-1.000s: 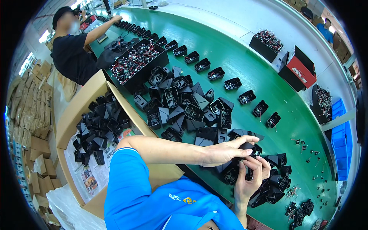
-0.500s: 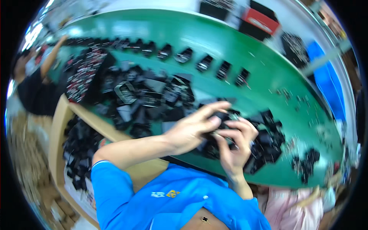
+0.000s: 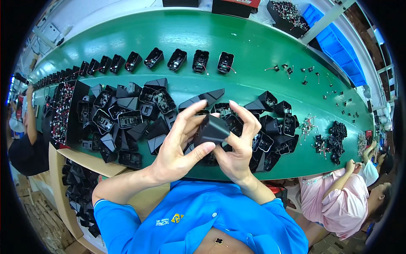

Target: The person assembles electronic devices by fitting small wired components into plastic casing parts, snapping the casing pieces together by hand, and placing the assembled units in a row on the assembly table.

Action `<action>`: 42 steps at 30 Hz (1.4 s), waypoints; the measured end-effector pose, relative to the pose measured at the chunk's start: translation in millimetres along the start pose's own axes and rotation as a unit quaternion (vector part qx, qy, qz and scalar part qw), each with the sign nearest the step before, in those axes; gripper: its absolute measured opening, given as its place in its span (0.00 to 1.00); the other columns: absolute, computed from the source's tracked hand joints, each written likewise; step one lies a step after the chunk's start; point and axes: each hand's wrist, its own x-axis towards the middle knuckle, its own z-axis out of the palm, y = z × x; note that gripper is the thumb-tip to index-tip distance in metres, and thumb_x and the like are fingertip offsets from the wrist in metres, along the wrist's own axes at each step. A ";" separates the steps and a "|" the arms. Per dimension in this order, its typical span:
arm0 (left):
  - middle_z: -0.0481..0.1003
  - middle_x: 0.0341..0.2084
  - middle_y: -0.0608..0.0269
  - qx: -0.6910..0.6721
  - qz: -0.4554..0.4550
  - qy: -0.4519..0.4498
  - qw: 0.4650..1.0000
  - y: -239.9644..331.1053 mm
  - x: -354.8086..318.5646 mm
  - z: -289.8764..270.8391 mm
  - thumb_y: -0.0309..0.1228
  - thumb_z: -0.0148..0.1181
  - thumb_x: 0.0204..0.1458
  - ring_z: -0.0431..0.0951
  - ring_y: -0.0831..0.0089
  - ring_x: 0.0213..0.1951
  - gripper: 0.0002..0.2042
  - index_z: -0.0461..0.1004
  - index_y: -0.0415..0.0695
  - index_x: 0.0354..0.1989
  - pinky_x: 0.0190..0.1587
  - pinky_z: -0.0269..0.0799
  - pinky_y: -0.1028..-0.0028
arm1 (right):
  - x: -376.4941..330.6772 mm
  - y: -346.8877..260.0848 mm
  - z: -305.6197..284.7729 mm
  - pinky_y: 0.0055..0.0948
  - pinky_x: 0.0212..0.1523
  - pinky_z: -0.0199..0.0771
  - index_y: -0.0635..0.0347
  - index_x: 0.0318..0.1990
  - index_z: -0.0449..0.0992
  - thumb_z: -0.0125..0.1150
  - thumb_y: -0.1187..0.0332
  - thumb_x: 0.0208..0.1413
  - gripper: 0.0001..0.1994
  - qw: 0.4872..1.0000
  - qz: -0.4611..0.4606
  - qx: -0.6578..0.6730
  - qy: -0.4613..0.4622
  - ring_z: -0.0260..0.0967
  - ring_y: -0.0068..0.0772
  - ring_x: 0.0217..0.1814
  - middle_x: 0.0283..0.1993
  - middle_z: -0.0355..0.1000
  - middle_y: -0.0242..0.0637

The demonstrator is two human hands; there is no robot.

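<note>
Both my hands are closed around one black plastic housing (image 3: 213,130), held above the near side of the green table. Its smooth angled outer faces point up toward me, and its open side is hidden. My left hand (image 3: 177,146) grips it with the thumb along the near edge and the fingers behind. From the other side, my right hand (image 3: 237,154) holds it low, thumb and index finger spread around it. Loose black housings (image 3: 163,100) lie heaped to the left of my hands, many showing hollow insides. Another pile of housings (image 3: 270,127) sits close by on the right.
A curved row of housings with red wires (image 3: 177,59) stands across the green table (image 3: 249,38). Small wired parts (image 3: 308,125) are scattered rightward. At left are a black box (image 3: 80,101) of wired parts and a cardboard box (image 3: 55,182) of housings. A person in pink (image 3: 334,199) sits right.
The whole view has swung and sharpened from a blur. My hands have turned the housing, whose outer faces now show clearly, and the right hand's fingers have spread more.
</note>
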 end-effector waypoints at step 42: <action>0.76 0.39 0.64 -0.242 -0.166 0.020 0.956 -6.2 -3.1 -21.2 0.28 0.52 0.63 0.73 0.80 0.38 0.09 0.73 0.39 0.49 0.41 0.69 0.80 | 22.8 -25.0 -21.5 0.40 0.57 0.65 0.60 0.35 0.76 0.77 0.65 0.37 0.18 0.988 -0.111 -0.068 -0.087 0.64 0.46 0.58 0.62 0.65 0.48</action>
